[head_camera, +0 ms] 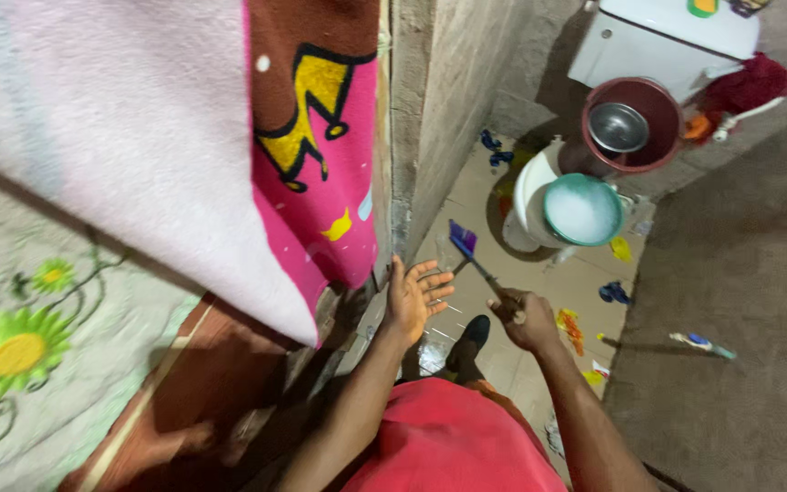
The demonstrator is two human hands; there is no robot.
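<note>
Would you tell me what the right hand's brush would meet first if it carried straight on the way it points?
The right hand aims its brush up-left; its purple head would probably meet the concrete wall first, though depth is unclear.

Around your feet the tiled floor is littered with small wrappers. An orange and yellow wrapper point(570, 328) lies crumpled just right of your right hand point(527, 319). A yellow wrapper point(620, 248) lies beside the white bucket point(530, 196), below its right side. A small yellow and white scrap of packaging point(597, 373) lies further down near the rough wall. You have no signs or screens in view.
</note>
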